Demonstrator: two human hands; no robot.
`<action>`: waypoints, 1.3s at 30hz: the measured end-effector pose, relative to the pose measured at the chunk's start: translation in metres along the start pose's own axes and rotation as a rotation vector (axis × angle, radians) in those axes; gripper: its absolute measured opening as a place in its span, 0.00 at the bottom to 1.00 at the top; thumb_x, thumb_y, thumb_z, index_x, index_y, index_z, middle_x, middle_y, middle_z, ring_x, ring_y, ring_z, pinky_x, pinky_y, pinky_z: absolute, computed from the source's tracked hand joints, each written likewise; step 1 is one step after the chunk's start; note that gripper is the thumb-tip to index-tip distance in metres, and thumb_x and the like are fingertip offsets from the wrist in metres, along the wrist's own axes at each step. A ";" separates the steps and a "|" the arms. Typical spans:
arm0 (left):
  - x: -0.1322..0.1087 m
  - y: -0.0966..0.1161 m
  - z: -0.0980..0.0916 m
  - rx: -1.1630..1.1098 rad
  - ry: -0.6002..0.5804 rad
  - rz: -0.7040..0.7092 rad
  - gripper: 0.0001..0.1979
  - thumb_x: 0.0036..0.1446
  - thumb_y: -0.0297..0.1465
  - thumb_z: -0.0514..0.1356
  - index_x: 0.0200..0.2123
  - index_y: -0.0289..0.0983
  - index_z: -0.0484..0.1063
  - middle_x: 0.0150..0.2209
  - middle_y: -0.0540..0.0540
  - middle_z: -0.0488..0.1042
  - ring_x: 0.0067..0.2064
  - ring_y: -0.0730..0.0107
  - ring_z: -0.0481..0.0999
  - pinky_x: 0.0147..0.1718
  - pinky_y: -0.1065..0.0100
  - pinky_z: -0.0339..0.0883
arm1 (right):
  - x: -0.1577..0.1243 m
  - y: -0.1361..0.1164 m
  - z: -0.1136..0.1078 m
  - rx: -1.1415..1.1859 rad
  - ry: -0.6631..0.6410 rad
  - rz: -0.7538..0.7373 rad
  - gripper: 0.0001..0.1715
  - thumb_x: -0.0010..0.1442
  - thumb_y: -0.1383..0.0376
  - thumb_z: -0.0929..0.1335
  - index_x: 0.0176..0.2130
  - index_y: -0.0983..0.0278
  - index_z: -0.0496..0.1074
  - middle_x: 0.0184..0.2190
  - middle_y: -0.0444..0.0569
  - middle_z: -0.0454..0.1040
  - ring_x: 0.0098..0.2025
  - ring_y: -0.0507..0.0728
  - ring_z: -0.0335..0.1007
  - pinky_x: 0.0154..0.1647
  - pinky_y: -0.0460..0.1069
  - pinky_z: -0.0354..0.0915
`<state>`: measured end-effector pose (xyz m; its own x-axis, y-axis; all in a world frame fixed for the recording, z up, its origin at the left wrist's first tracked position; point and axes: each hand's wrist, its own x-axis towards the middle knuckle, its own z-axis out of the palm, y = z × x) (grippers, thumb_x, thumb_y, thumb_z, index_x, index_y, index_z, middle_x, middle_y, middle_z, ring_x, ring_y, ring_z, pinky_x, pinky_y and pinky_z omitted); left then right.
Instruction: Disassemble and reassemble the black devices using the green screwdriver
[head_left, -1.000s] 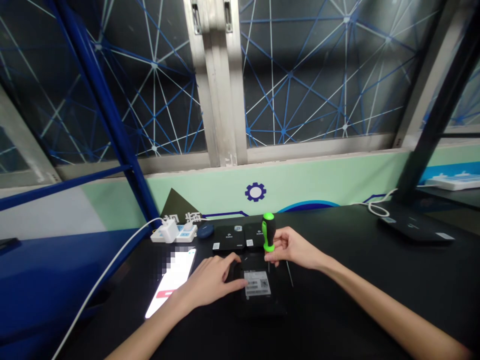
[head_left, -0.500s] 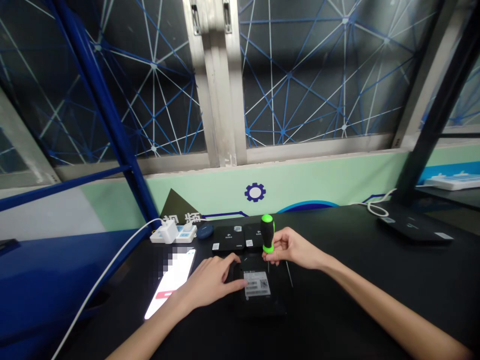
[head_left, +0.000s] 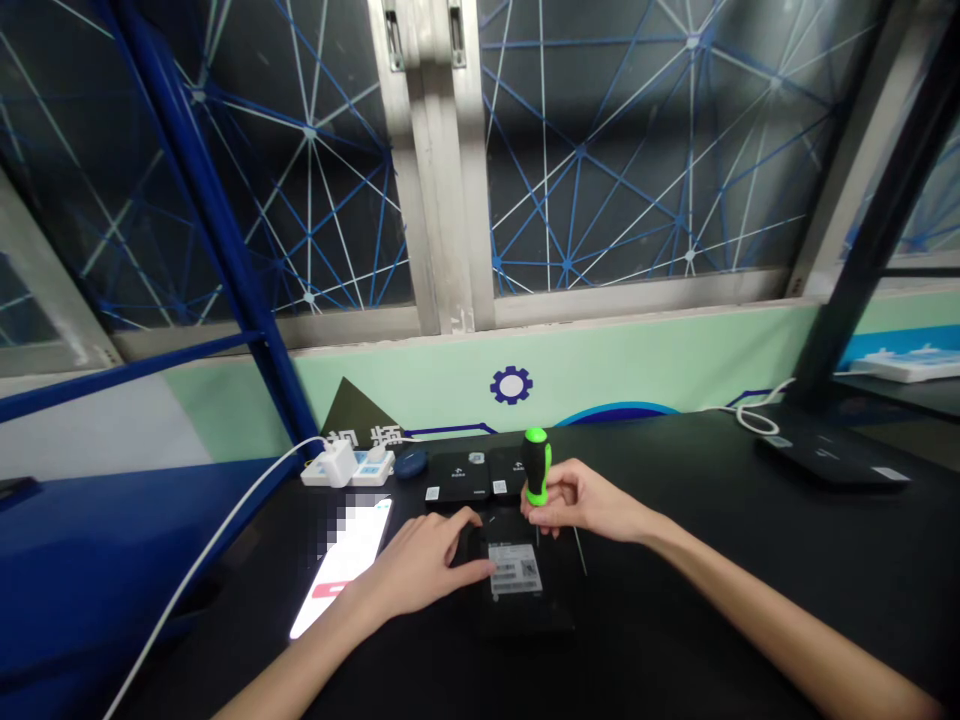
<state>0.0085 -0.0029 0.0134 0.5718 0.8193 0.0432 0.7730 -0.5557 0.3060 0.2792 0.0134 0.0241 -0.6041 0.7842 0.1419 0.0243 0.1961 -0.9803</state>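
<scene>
Your left hand (head_left: pixel 420 572) lies flat and open, pinning the black box (head_left: pixel 525 600) on the worktop (head_left: pixel 712 560). Your right hand (head_left: pixel 583 500) is clamped round the green screwdriver (head_left: pixel 536 466), upright at the box's far edge. Tilt the shaft and the tip likely skids, scratching the casing or jabbing your left hand.

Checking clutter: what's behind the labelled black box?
Two smaller black boxes side by side; the screwdriver in the right hand covers part of the right one.
</scene>
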 end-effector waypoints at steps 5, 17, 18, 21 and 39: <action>0.000 0.001 0.000 -0.001 -0.005 -0.014 0.27 0.60 0.56 0.55 0.54 0.46 0.68 0.28 0.53 0.70 0.33 0.64 0.71 0.29 0.68 0.54 | 0.004 0.004 0.000 0.046 0.075 0.018 0.19 0.45 0.59 0.80 0.31 0.67 0.74 0.24 0.43 0.75 0.26 0.51 0.71 0.32 0.48 0.69; 0.000 0.001 -0.002 0.002 -0.006 0.000 0.26 0.61 0.55 0.54 0.54 0.45 0.68 0.27 0.54 0.70 0.32 0.65 0.71 0.28 0.68 0.54 | 0.004 0.000 -0.001 0.017 0.097 0.028 0.17 0.45 0.59 0.80 0.28 0.68 0.77 0.23 0.46 0.77 0.25 0.51 0.71 0.31 0.48 0.69; 0.000 0.001 -0.002 0.006 -0.005 -0.001 0.26 0.61 0.55 0.54 0.53 0.45 0.68 0.27 0.54 0.70 0.31 0.65 0.71 0.28 0.68 0.54 | 0.004 -0.001 -0.002 0.012 0.084 0.027 0.17 0.46 0.58 0.79 0.29 0.68 0.78 0.25 0.47 0.78 0.25 0.51 0.72 0.31 0.48 0.70; 0.000 0.000 -0.001 0.016 -0.002 0.001 0.26 0.60 0.56 0.54 0.53 0.45 0.68 0.28 0.53 0.71 0.32 0.64 0.71 0.29 0.68 0.55 | 0.002 -0.002 -0.004 0.001 0.032 0.013 0.15 0.52 0.57 0.77 0.31 0.68 0.79 0.31 0.51 0.81 0.27 0.51 0.73 0.33 0.48 0.70; -0.001 0.002 -0.003 0.017 0.000 -0.007 0.27 0.60 0.56 0.54 0.53 0.45 0.69 0.28 0.53 0.70 0.33 0.64 0.71 0.30 0.67 0.56 | 0.005 0.000 0.003 0.014 0.121 0.005 0.23 0.44 0.56 0.80 0.32 0.67 0.74 0.25 0.45 0.77 0.26 0.52 0.73 0.31 0.49 0.69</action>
<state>0.0087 -0.0039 0.0163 0.5666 0.8229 0.0416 0.7812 -0.5526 0.2903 0.2739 0.0155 0.0241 -0.5037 0.8505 0.1515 0.0158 0.1844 -0.9827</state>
